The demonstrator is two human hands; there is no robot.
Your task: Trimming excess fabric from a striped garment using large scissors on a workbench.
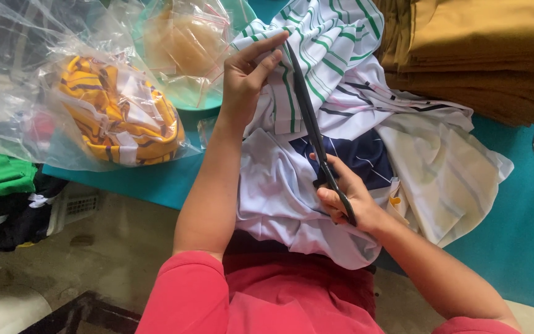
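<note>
Scissors [311, 117], long black blades, gripped by right hand [347, 198], left hand [248, 77] pinching soft green-striped white fabric [322, 43]

Well left of the left hand [248, 74] lies a crumpled clear plastic bag [63, 93] holding yellow striped cloth. Just beyond that hand, a second clear bag [183, 43] with a red zip strip holds something tan, resting on a green bowl.

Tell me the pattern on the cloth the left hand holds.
White cloth with green stripes, head view.
</note>
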